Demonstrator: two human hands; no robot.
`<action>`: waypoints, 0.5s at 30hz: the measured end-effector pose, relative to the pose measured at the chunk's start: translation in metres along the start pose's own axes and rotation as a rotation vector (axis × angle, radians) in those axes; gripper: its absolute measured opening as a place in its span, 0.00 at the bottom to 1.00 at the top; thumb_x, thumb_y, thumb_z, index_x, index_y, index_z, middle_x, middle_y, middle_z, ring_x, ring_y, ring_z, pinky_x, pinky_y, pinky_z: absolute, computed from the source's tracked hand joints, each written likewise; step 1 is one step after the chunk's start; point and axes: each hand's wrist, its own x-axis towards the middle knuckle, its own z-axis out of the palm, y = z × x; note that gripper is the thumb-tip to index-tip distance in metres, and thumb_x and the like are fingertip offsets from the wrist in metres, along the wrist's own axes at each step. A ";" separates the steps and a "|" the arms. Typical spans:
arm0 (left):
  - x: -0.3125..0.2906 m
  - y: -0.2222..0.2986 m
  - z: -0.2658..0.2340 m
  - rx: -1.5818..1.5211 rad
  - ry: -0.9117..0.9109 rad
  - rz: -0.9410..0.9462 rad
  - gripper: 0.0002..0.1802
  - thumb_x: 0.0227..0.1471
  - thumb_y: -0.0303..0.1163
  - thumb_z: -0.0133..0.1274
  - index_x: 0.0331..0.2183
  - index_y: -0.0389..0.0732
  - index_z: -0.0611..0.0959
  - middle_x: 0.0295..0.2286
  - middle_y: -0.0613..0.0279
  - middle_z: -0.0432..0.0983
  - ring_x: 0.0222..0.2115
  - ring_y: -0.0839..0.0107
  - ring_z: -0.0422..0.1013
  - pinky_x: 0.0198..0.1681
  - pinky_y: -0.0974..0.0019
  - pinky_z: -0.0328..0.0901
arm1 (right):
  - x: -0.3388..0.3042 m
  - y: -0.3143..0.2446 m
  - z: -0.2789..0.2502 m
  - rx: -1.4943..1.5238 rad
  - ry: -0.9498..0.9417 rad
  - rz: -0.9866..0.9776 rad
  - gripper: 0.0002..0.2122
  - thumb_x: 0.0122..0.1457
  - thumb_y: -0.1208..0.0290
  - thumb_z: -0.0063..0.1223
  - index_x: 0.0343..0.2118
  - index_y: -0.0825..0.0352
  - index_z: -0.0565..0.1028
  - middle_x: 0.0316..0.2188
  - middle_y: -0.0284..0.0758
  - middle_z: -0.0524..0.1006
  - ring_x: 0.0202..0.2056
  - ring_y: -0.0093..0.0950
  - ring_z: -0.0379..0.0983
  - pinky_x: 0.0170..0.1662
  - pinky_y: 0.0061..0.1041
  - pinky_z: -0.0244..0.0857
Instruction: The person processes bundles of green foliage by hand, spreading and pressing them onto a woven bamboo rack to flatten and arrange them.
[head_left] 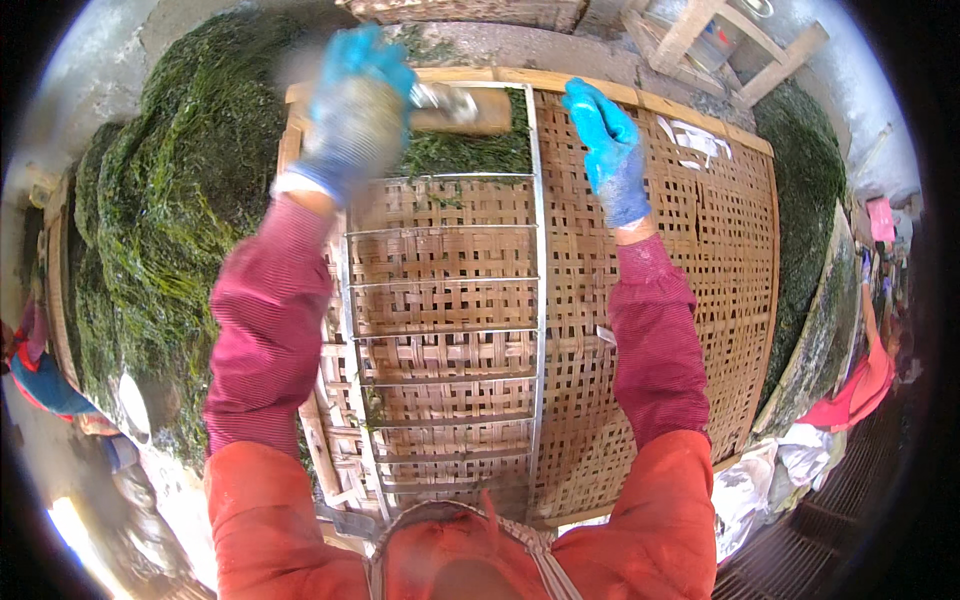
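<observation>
My left hand (362,110), in a blue-coated glove and smeared by motion, is over the far left corner of a woven bamboo mat (660,330). Right beside its fingers lies a wooden block (490,112) with a shiny, blurred part; whether the hand grips it cannot be made out. The block rests over dark green seaweed (465,153) spread in the far section of a metal ladder-like frame (541,260). Off the frame's right side, my right hand (607,150), gloved alike, is above the mat, open and holding nothing visible, its fingers loosely bent.
A large seaweed heap (175,200) rises on the left, and more seaweed (800,170) lies right of the mat. White strips (695,140) lie at the mat's far right. A wooden stand (690,35) is behind. Other people work at the far left and right, one in a red garment (855,390).
</observation>
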 end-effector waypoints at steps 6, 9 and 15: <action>-0.020 0.033 0.132 -0.600 0.530 -0.141 0.16 0.52 0.33 0.53 0.43 0.41 0.84 0.51 0.49 0.76 0.55 0.51 0.69 0.61 0.50 0.61 | 0.011 0.040 0.157 -1.060 -0.048 -0.782 0.15 0.69 0.63 0.48 0.53 0.65 0.77 0.50 0.47 0.78 0.50 0.44 0.75 0.57 0.38 0.67; -0.024 0.032 0.129 -0.567 0.425 -0.111 0.12 0.49 0.37 0.56 0.36 0.44 0.85 0.42 0.54 0.79 0.46 0.53 0.72 0.53 0.50 0.65 | 0.005 0.023 0.173 -0.734 -0.241 -0.395 0.16 0.70 0.62 0.42 0.50 0.65 0.78 0.46 0.45 0.77 0.49 0.40 0.73 0.54 0.38 0.66; -0.183 -0.007 0.100 -0.592 0.362 -0.470 0.45 0.59 0.60 0.55 0.69 0.53 0.61 0.65 0.50 0.62 0.67 0.46 0.54 0.71 0.42 0.43 | -0.063 -0.010 0.077 -0.767 -0.187 -0.341 0.20 0.73 0.64 0.43 0.60 0.73 0.72 0.65 0.46 0.67 0.67 0.40 0.60 0.71 0.41 0.49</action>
